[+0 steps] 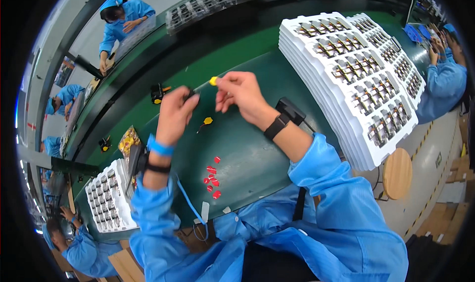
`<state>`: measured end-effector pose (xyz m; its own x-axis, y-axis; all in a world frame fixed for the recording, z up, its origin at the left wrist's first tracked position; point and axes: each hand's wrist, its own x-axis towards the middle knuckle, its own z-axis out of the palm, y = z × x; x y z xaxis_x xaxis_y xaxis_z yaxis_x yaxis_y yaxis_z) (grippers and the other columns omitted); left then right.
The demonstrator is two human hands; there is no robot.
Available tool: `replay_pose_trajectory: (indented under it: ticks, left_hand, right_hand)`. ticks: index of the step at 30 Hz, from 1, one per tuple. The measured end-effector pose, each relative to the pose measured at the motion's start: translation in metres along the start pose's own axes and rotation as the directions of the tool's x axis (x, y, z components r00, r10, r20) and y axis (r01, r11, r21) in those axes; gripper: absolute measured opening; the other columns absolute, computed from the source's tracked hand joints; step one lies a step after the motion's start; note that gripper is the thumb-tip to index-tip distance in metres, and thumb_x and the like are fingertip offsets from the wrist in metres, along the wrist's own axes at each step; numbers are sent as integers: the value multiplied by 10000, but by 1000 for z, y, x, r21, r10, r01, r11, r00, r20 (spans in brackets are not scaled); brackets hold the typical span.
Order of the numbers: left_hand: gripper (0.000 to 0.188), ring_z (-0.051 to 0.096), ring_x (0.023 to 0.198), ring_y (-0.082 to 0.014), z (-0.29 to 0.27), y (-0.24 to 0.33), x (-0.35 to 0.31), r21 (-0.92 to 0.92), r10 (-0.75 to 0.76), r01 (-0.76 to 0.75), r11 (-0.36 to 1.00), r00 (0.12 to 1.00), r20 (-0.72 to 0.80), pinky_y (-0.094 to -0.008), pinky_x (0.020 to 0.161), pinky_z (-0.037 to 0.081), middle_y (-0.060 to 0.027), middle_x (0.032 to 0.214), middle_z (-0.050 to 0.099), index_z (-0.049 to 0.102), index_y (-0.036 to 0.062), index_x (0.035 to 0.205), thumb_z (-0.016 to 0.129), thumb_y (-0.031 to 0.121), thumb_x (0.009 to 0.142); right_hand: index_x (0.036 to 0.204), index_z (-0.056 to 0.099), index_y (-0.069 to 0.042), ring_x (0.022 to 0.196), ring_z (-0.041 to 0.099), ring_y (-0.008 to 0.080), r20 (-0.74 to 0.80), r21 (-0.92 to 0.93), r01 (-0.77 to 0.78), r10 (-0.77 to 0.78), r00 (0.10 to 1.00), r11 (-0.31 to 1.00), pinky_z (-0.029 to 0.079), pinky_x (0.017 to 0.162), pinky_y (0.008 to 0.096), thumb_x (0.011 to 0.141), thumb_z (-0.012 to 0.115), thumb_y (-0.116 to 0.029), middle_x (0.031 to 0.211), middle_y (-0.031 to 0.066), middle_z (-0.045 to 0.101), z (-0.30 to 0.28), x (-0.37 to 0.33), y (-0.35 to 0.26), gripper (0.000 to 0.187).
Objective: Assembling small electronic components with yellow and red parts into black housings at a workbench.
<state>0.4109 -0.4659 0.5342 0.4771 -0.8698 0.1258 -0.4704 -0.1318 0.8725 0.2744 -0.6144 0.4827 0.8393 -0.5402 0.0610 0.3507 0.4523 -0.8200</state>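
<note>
Yellow round piece [213, 81], pinched in right hand [243, 97]; left hand [173, 111] curled, blurred, its hold unclear

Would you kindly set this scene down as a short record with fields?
Left: left hand, a small dark item at it, too blurred to identify
Right: right hand, pinching a small yellow piece
Bench: green bench top; yellow part with a wire; scattered red pieces nearer the person
Trays: stacked white trays of parts at right; another white tray at left

Right hand [243, 95] pinches yellow disc [213, 81]; left hand [172, 113] holds dark item [191, 93] (blurred, kind unclear); red pieces [212, 170] on table [252, 165].
</note>
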Motion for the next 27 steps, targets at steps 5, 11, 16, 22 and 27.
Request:
replay_pose_trajectory:
  ticks: [5, 11, 16, 22, 27]
  left_hand:
    - [121, 460, 469, -30, 3, -5, -80, -531, -267, 262, 806, 961, 69, -180, 410, 286, 26, 668, 558, 592, 48, 949, 635, 160, 967]
    - [168, 492, 579, -19, 4, -27, -84, -388, -67, 110, 915, 990, 124, -184, 479, 360, 20, 766, 581, 572, 31, 960, 717, 85, 895]
    - [186, 453, 612, -15, -4, -41, -93, -376, -27, 74, 924, 991, 129, -196, 503, 355, 32, 747, 522, 559, 5, 980, 703, 30, 865]
    - [280, 405, 635, -42, -7, -32, -98, -195, 42, -17, 981, 991, 126, -229, 536, 332, 11, 757, 468, 567, -17, 1079, 694, 14, 831]
    - [294, 388, 630, -50, -15, -30, -102, -174, 53, -19, 985, 979, 195, -243, 539, 311, 3, 747, 460, 574, -18, 1105, 706, 50, 852]
  right_hand:
    - [889, 590, -18, 614, 692, 233, 275, -19, -87, 89, 957, 996, 549, 511, 294, 999, 579, -143, 716, 126, 669, 38, -31, -1, 166]
    - [884, 615, 15, 603, 664, 155, 313, -206, -58, 122, 942, 977, 529, 526, 248, 983, 601, -120, 721, 95, 664, 41, -34, 12, 169]
    - [814, 621, 23, 545, 592, 81, 383, -591, -2, 283, 879, 807, 448, 492, 214, 953, 661, -126, 640, 30, 610, 52, -44, 7, 207]
    - [739, 611, 35, 507, 556, 67, 362, -733, 124, 229, 904, 669, 415, 460, 227, 899, 716, -77, 600, 20, 584, 53, -48, 12, 222]
    - [721, 609, 44, 508, 566, 69, 337, -743, 76, 273, 901, 665, 410, 462, 227, 886, 722, -67, 588, 27, 584, 59, -49, 8, 229]
